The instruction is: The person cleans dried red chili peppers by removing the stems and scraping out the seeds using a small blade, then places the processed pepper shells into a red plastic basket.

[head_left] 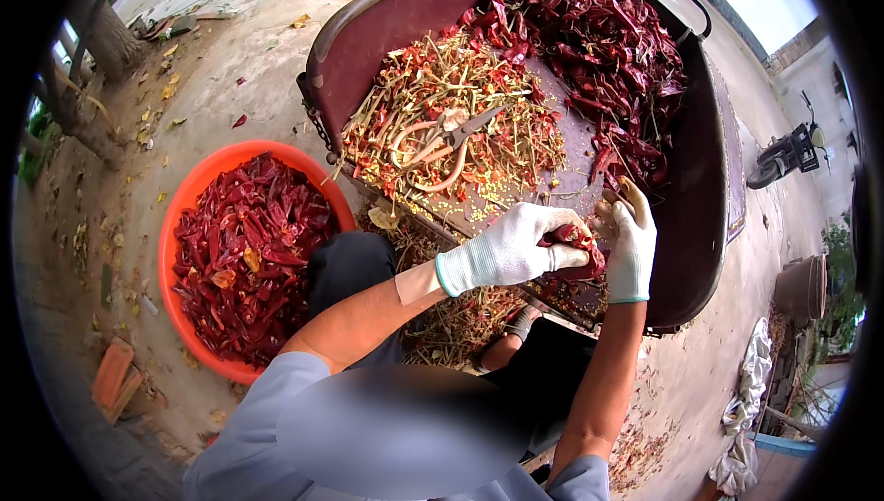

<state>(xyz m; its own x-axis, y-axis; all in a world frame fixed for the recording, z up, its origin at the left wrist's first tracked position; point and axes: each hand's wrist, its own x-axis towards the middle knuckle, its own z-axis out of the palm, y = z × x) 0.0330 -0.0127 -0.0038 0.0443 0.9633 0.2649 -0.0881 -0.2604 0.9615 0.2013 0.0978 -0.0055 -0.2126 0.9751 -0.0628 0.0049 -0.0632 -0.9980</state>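
Note:
White knitted gloves cover both my hands. My left hand is closed around a few dried red chili peppers, which stick out past its fingers over the near edge of the cart bed. Close beside it, my right hand has its fingers curled, the stained fingertips pointing away from me; what they pinch, if anything, is too small to name. Past the right hand lies a big heap of dried chilies. Left of that heap, scissors with pale orange handles rest on a pile of stems, seeds and chili scraps.
The maroon metal cart bed has raised walls and a chain at its left corner. An orange-red basin full of chili pieces stands at my left knee. Stems litter the ground below the cart. Farther right are a parked motorbike and a bucket.

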